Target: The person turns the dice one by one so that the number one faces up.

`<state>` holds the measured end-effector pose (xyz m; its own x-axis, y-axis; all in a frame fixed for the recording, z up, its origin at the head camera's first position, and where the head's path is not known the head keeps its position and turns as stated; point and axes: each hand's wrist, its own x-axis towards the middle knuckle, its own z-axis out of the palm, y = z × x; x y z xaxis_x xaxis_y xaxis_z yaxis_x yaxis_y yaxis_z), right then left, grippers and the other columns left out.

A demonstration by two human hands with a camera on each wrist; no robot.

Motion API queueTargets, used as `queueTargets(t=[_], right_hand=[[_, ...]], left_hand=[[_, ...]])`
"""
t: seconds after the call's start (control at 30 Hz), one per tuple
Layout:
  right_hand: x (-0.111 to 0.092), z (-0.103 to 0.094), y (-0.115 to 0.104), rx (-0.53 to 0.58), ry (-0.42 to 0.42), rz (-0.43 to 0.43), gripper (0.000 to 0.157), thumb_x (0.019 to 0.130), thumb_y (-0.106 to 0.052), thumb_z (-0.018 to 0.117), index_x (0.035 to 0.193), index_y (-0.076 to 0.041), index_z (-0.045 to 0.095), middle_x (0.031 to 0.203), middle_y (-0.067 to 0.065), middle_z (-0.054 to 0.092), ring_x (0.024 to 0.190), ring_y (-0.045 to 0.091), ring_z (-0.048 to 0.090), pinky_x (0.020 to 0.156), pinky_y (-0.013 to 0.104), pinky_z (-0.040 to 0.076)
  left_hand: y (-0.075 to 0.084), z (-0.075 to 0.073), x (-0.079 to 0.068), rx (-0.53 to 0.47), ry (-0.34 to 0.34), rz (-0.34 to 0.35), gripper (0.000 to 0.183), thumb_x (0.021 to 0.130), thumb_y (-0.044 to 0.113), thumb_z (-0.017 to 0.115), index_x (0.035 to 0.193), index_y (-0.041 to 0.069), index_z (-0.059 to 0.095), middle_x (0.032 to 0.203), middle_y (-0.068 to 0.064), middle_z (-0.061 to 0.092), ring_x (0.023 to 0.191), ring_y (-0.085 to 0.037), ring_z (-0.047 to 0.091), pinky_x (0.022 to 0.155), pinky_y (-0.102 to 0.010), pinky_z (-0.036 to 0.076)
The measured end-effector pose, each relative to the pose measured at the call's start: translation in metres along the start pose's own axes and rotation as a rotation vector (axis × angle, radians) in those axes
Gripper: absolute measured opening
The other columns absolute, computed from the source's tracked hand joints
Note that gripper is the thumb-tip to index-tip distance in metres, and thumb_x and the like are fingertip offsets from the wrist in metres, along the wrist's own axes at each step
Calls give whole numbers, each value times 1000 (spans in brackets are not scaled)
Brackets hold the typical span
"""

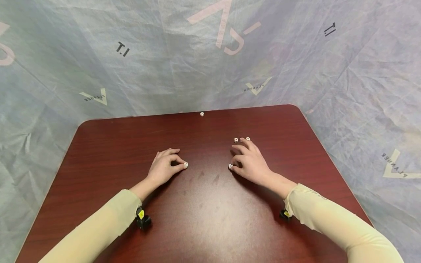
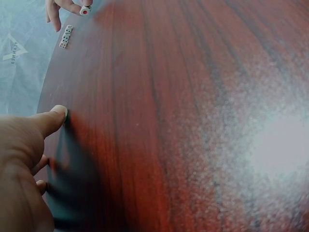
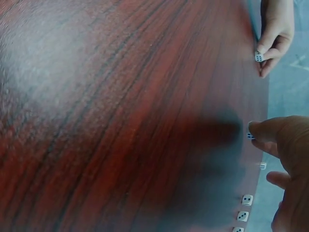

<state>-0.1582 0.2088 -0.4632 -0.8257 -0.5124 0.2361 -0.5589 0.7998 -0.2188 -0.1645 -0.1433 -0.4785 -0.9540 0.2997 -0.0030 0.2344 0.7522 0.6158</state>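
L sleeve [image 1: 95, 226], cream, crosses table's [image 1: 115, 146] near L part, w/ blk wrist device [image 1: 143, 219] at its cuff. L hand [image 1: 164, 166] is over table's L-centre: thumb + index nearly closed, pinching L die [image 1: 185, 165], white, at the tips; other fingers loosely stretched. Can't tell if L die touches table.

Far die [image 1: 202, 114] sits alone at table's far edge, beyond both hands and btwn them side to side, well apart from each.

R die [image 1: 230, 166], also white, is just R of table's middle, pinched btwn thumb + index tips of R hand [image 1: 250, 164]; red pip shows in L wrist view. Remaining R fingers spread twd table's far side. Row of 3 dice [image 3: 243, 216] lies on table's far R part, right by those fingertips; one tip partly hides mid die in head view, contact unclear. R sleeve [image 1: 329, 217], cream too, crosses table's R edge.
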Motion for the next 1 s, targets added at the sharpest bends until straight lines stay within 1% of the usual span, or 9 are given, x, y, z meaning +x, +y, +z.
queueTargets(t=[0.3, 0.53, 0.7, 0.8, 1.0], right_hand=[[-1, 0, 1, 21, -9, 21, 9, 82, -29, 86, 83, -24, 80, 139, 12, 62, 150, 39, 28, 121, 58, 19], [-3, 0, 0, 19, -19, 23, 12, 81, -31, 86, 85, -22, 79, 139, 13, 62, 148, 41, 30, 119, 61, 23], [-4, -2, 1, 24, 1, 2, 17, 79, -32, 88, 88, -20, 80, 136, 12, 63, 142, 44, 38, 115, 63, 29], [-4, -3, 1, 26, 11, -7, 16, 79, -31, 89, 86, -20, 80, 131, 12, 65, 137, 43, 42, 113, 61, 32], [-3, -2, 1, 19, 23, -16, 16, 77, -30, 89, 79, -19, 78, 127, 11, 67, 133, 44, 46, 111, 61, 34]], left_hand=[[1, -1, 0, -6, 3, 1, 8, 90, 33, 81, 95, 26, 81, 151, -10, 53, 149, -36, 33, 122, -62, 7], [1, -1, 0, -7, 2, 3, 9, 90, 33, 82, 95, 26, 81, 151, -10, 53, 148, -37, 33, 122, -63, 8], [1, -1, -1, -10, 2, 1, 9, 90, 33, 82, 95, 27, 81, 151, -10, 53, 149, -37, 33, 122, -62, 7], [1, -1, -1, -8, 1, -1, 8, 90, 33, 81, 95, 27, 81, 151, -10, 53, 149, -37, 32, 122, -62, 7], [1, 0, -1, -9, -8, -14, 10, 92, 36, 79, 96, 27, 81, 152, -8, 52, 149, -34, 32, 123, -60, 6]])
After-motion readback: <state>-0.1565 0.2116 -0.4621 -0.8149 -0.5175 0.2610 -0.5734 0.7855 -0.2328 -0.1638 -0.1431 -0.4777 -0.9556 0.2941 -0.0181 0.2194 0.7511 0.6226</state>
